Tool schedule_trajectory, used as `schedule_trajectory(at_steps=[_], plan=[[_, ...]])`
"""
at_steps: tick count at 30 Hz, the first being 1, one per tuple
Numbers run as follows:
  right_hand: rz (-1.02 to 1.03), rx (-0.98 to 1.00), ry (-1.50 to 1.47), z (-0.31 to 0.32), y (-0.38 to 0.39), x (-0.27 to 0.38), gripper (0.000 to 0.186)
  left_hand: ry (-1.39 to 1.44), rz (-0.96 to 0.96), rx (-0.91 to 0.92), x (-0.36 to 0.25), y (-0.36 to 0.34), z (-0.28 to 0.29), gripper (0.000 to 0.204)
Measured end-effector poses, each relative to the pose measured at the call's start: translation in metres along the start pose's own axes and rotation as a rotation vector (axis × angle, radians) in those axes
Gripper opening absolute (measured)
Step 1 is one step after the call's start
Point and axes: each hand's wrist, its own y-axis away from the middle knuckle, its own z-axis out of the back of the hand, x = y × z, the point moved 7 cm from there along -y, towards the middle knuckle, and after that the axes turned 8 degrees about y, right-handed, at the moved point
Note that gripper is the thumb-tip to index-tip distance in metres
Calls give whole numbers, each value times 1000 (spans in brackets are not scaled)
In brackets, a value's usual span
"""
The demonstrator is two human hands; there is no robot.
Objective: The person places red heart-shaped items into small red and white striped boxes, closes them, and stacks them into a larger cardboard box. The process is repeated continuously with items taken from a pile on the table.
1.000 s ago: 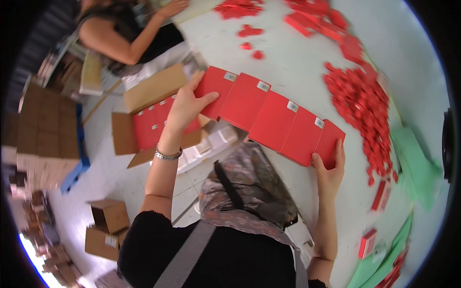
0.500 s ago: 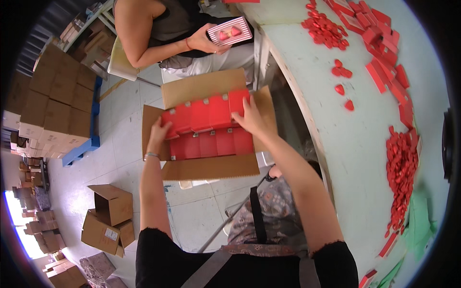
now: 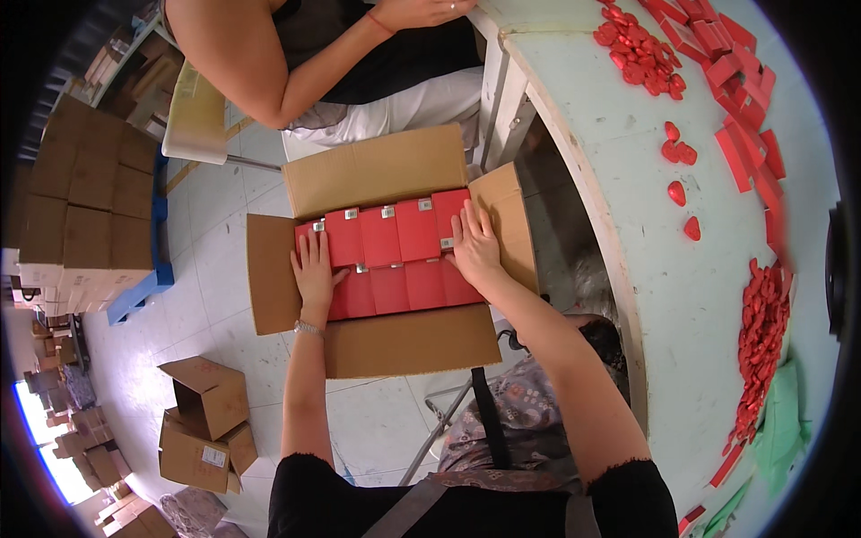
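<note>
An open brown carton [image 3: 408, 348] with its flaps spread holds two rows of red boxes [image 3: 380, 238]. Small pale labels show on several of them. My left hand [image 3: 314, 273] lies with outstretched fingers over the left end of the rows, just inside the carton. At the opposite end, my right hand [image 3: 476, 244] rests with fingers apart on the rightmost box of the far row. Both palms face down against the red boxes, and neither hand is wrapped round one. Whatever lies beneath the top layer is hidden.
A co-worker's arm [image 3: 318, 85] is beyond the carton. To the right, a pale table [image 3: 610, 224] bears red heart-shaped pieces [image 3: 641, 54] and red boxes [image 3: 744, 143]. Stacked cartons [image 3: 85, 188] on a blue pallet [image 3: 143, 291] and opened cartons [image 3: 206, 403] stand left.
The far row of red boxes has settled lower and level in the carton. My hands went from its ends to lying flat on top. The co-worker's striped gift box has left view.
</note>
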Motion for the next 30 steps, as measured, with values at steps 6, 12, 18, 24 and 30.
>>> schedule_trajectory(at_steps=[6, 12, 18, 24, 30], plan=[[-135, 125, -310, 48, 3, 8, 95, -24, -57, 147, -61, -6, 18, 105], [-245, 139, -266, 6, -14, 18, 95, -81, -102, 52, -59, -20, 0, 92], [-130, 99, -394, 33, -10, 2, 94, 53, -90, 60, -47, -46, 14, 100], [-226, 93, -961, 35, 156, 19, 79, 97, -370, 176, -65, -48, -2, 120], [-350, -395, -1034, 227, 394, -54, 39, -109, -278, -263, -138, -25, 137, 78]])
